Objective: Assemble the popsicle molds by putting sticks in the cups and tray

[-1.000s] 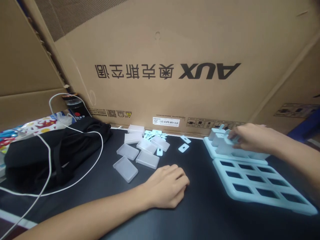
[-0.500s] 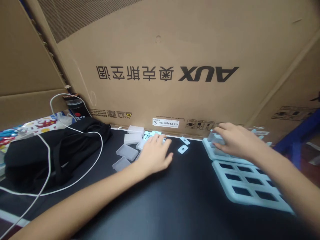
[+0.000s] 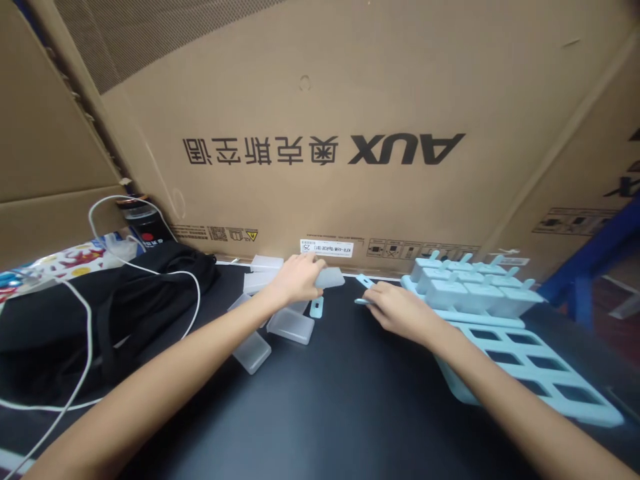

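My left hand (image 3: pixel 300 277) is closed on a translucent popsicle mold cup (image 3: pixel 331 277), which points out to the right of the fingers. More loose mold cups (image 3: pixel 291 325) lie below and beside that hand, some partly covered by the forearm. A pale blue slotted lid (image 3: pixel 317 307) rests on the table just under it. My right hand (image 3: pixel 400 310) pinches another pale blue lid (image 3: pixel 363 302), seen nearly edge-on. Close beyond its fingertips is a further slotted lid (image 3: pixel 365 281). To the right, several capped popsicle molds (image 3: pixel 480 293) with upright stick handles stand in a blue rack.
A blue frame with rectangular openings (image 3: pixel 565 375) lies in front of the rack, partly behind my right forearm. A large cardboard box (image 3: pixel 280 193) walls off the back. On the left are a black cloth bag (image 3: pixel 150 287), a white cable (image 3: pixel 90 333) and a dark jar (image 3: pixel 147 223).
My right hand has left the rack and come left to a lid, which it now holds. My left hand has lifted a mold cup, and the loose cups around it have shifted.
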Demonstrator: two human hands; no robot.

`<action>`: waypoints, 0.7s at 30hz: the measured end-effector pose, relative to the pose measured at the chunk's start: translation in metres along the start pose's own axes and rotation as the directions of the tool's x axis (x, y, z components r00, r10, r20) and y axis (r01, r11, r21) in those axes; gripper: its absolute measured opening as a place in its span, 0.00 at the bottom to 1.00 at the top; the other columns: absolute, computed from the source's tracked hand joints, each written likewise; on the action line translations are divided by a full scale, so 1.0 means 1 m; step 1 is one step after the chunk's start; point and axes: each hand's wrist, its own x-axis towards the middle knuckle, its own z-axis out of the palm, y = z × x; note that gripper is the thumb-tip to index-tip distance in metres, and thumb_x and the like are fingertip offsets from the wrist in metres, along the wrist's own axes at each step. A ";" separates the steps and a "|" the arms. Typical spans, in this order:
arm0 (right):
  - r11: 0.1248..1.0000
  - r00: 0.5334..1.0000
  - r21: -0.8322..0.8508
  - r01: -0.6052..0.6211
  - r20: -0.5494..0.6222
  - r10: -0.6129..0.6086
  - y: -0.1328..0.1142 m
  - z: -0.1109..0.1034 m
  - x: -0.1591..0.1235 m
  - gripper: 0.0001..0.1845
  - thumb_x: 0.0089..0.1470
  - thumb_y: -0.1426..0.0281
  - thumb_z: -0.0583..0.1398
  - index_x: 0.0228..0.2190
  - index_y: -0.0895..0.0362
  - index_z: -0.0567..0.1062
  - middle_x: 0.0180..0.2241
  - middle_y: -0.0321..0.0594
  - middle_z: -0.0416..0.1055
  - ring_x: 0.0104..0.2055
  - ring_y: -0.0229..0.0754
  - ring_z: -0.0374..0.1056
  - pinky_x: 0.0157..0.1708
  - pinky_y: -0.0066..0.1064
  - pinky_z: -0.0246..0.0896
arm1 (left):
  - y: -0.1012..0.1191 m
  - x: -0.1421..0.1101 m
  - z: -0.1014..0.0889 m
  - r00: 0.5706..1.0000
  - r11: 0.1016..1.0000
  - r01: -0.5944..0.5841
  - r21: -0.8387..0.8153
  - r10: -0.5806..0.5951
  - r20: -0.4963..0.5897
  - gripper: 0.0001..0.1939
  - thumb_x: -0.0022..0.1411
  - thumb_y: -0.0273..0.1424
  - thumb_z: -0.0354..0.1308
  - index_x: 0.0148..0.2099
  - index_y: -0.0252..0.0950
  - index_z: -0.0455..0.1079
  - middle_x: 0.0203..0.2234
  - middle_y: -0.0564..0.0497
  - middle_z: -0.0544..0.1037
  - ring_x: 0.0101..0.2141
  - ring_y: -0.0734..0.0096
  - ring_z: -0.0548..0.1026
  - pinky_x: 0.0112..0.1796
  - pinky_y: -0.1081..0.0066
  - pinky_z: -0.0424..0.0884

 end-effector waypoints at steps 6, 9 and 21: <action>0.640 0.966 0.760 -0.114 -0.065 0.249 -0.027 -0.011 -0.027 0.11 0.61 0.61 0.56 0.36 0.56 0.68 0.31 0.37 0.70 0.28 0.37 0.66 0.29 0.29 0.63 | 0.059 -0.038 0.024 0.941 0.513 -0.015 -0.858 -0.284 -0.186 0.30 0.50 0.34 0.67 0.53 0.38 0.60 0.49 0.45 0.67 0.46 0.62 0.71 0.45 0.63 0.70; 0.361 0.975 0.930 -0.068 -0.014 0.221 -0.044 -0.011 -0.033 0.14 0.58 0.58 0.60 0.35 0.56 0.65 0.33 0.38 0.70 0.32 0.37 0.68 0.30 0.28 0.66 | 0.088 -0.060 0.036 0.962 0.083 0.006 -0.997 -0.274 -0.017 0.28 0.54 0.36 0.66 0.54 0.37 0.60 0.48 0.45 0.70 0.46 0.63 0.72 0.47 0.63 0.68; 0.632 0.962 0.763 0.133 -0.254 0.104 -0.061 -0.028 -0.039 0.10 0.63 0.67 0.56 0.41 0.53 0.77 0.36 0.40 0.68 0.37 0.38 0.65 0.36 0.30 0.63 | 0.100 -0.072 0.042 0.969 -0.430 0.036 -0.902 -0.205 0.137 0.31 0.67 0.42 0.54 0.67 0.50 0.46 0.37 0.53 0.75 0.35 0.74 0.73 0.39 0.71 0.66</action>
